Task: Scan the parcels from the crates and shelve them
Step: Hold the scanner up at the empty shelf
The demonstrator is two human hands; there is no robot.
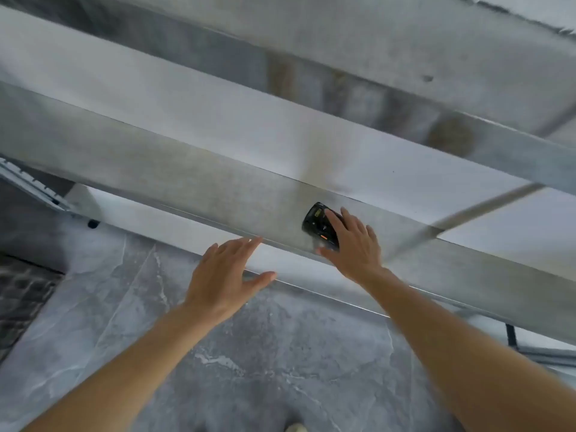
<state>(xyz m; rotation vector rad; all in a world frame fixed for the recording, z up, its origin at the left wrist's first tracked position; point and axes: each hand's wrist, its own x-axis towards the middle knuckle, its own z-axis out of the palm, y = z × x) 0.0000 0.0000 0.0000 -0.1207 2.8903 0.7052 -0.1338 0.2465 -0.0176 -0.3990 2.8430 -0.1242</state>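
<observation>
A black handheld scanner (pixel 315 222) with an orange button lies on a pale grey metal shelf (pixel 218 194) that runs across the view. My right hand (pixel 352 244) lies over the scanner's right side with fingers straight and spread; the thumb reaches under its near end. My left hand (pixel 229 275) hovers palm down at the shelf's front edge, fingers straight, holding nothing. No parcel or crate is in view. The picture is blurred by motion.
More shelf levels (pixel 405 73) rise behind, with blurred brownish shapes in the gap between them. A thin metal brace (pixel 480 210) crosses at the right. Grey marbled floor (pixel 265 353) lies below, with a dark mat (pixel 21 294) at the left.
</observation>
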